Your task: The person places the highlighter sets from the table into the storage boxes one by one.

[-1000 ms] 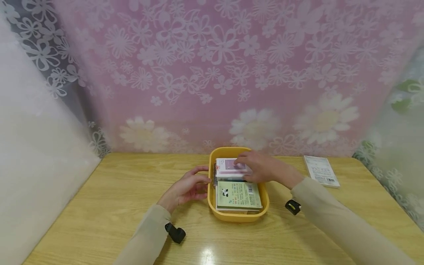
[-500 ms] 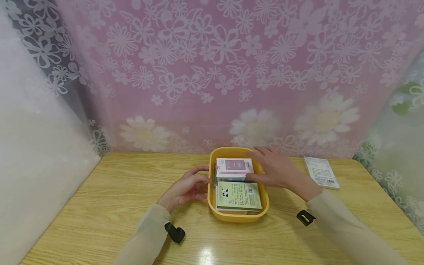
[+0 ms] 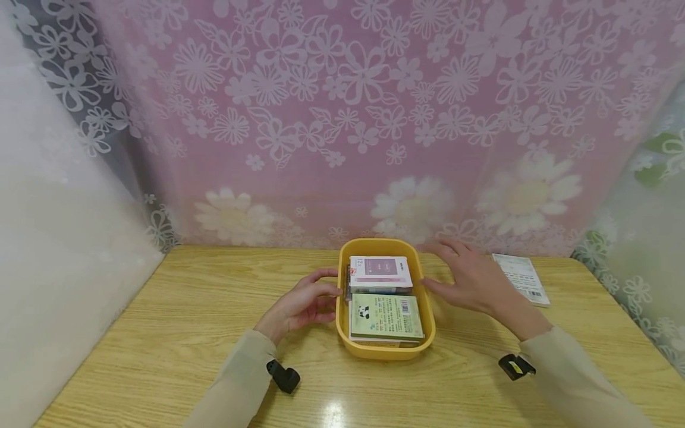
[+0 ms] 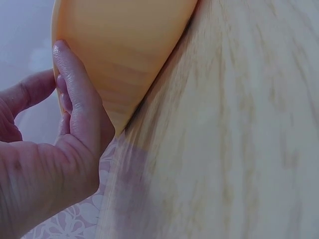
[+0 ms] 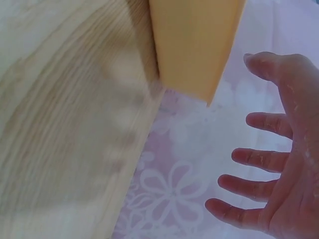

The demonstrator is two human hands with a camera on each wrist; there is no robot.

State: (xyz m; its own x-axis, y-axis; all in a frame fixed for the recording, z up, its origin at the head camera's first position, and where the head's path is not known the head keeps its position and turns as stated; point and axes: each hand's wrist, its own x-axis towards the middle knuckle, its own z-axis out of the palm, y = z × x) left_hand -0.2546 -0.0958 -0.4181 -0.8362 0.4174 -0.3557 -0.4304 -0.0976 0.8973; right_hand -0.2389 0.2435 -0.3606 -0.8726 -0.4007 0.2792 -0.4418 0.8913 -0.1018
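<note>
A yellow plastic basket (image 3: 386,353) stands on the table at the centre of the head view. In its back half lies a white and purple box (image 3: 381,272); in front is a light green pack (image 3: 386,316) with a panda picture and barcode. My left hand (image 3: 301,304) touches the basket's left wall with relaxed fingertips, also seen against the yellow wall (image 4: 114,55) in the left wrist view. My right hand (image 3: 473,279) is beside the right rim, fingers spread and holding nothing; the right wrist view shows its fingers (image 5: 259,159) apart from the basket.
A white printed packet or booklet (image 3: 521,278) lies on the wooden table (image 3: 225,285) at the back right, partly behind my right hand. A pink flowered curtain (image 3: 321,148) hangs at the table's back edge, with pale sheets on both sides.
My right hand has let go of the white and purple box, lifted out of the basket and moved right past its rim. The left hand has stayed at the left wall.
</note>
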